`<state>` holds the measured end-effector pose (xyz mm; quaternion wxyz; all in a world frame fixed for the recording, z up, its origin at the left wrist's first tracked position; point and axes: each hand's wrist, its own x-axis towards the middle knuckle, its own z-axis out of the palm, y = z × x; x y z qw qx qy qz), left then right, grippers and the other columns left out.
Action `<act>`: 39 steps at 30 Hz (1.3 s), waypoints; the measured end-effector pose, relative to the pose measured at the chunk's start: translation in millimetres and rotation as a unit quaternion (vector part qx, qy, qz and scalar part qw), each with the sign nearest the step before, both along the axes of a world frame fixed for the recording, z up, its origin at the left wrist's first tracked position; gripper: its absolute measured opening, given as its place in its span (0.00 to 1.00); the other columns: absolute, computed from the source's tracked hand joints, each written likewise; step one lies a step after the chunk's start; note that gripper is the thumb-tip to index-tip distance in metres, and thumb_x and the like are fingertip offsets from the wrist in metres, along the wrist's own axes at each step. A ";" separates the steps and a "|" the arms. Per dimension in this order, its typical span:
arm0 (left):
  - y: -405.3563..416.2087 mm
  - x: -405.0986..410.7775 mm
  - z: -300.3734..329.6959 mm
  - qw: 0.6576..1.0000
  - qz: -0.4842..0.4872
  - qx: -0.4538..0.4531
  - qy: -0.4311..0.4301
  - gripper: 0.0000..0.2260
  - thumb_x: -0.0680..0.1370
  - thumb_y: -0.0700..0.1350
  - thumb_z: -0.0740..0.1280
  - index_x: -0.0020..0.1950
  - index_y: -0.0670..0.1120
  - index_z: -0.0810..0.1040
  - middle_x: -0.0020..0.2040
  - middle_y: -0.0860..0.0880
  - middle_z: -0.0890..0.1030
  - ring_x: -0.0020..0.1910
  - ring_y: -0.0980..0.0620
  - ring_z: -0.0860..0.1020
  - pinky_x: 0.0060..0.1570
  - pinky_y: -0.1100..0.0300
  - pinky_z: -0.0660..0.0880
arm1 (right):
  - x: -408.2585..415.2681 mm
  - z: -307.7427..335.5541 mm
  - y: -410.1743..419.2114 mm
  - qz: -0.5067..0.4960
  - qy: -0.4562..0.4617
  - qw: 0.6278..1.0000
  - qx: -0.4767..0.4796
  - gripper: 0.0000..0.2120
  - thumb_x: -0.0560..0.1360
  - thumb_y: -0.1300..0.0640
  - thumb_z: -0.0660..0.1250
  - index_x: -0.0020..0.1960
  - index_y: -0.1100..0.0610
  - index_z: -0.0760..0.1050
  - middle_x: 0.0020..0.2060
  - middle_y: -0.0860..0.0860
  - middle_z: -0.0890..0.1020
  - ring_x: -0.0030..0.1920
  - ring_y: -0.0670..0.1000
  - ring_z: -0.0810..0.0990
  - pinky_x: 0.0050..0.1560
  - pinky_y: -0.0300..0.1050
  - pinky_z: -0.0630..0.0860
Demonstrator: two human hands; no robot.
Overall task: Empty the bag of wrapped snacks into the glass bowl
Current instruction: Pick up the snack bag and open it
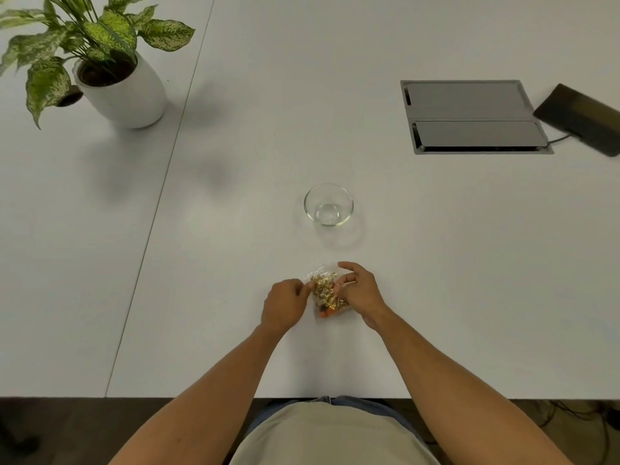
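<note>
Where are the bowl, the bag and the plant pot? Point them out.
bowl (349, 199): head view, right side of the rim.
bag (322, 290): head view, middle, gold wrappers showing through.
plant pot (134, 92): head view, white front wall.

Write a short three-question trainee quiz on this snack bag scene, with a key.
1. True or false: the glass bowl already holds wrapped snacks.
2. Which hands touch the snack bag? A) left hand only B) right hand only C) both
3. Fill in: the potted plant stands at the table's far ____ corner.

Key
1. False; the bowl looks empty and stands beyond the bag.
2. C; fingers of each hand pinch the bag from either side as it rests on the table.
3. Left, opposite the grey cable hatch.
</note>
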<state>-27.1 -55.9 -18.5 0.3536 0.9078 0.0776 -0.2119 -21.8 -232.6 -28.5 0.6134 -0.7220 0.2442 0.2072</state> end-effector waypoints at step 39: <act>-9.8 11.6 37.0 0.981 0.049 -0.190 0.005 0.09 0.65 0.40 0.80 0.37 0.41 0.81 0.31 0.48 0.80 0.28 0.55 0.76 0.34 0.62 0.76 | -3.7 47.5 19.9 0.040 -0.028 0.999 -0.005 0.07 0.76 0.60 0.68 0.44 0.62 0.82 0.40 0.59 0.87 0.42 0.56 0.87 0.50 0.55 0.84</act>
